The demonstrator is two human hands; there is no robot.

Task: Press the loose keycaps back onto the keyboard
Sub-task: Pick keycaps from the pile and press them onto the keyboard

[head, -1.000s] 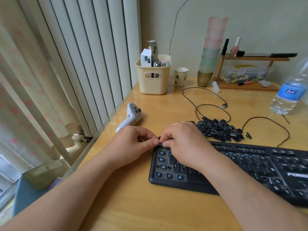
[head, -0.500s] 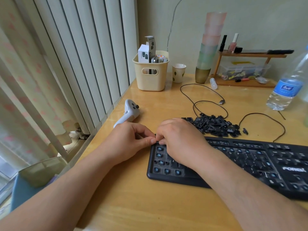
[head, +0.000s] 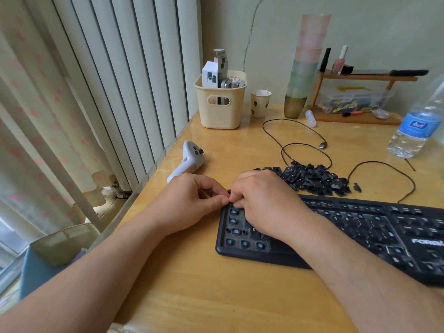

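Fingers of both hands, left hand (head: 192, 200) and right hand (head: 262, 203), curl together, seemingly pinching a keycap (head: 229, 193) over the keyboard (head: 360, 231) corner.

Black keyboard (head: 360, 234) flat on desk, many blue switch stems exposed (left columns bare); loose black keycaps (head: 314, 177) heaped just behind it

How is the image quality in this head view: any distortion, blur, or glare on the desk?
Head view: wide-angle bending curves the blinds and stretches the forearms; soft window light, faint sheen on the desk near the basket; the keyboard and keycap pile are fairly sharp; the bottle at the edge is smeared.
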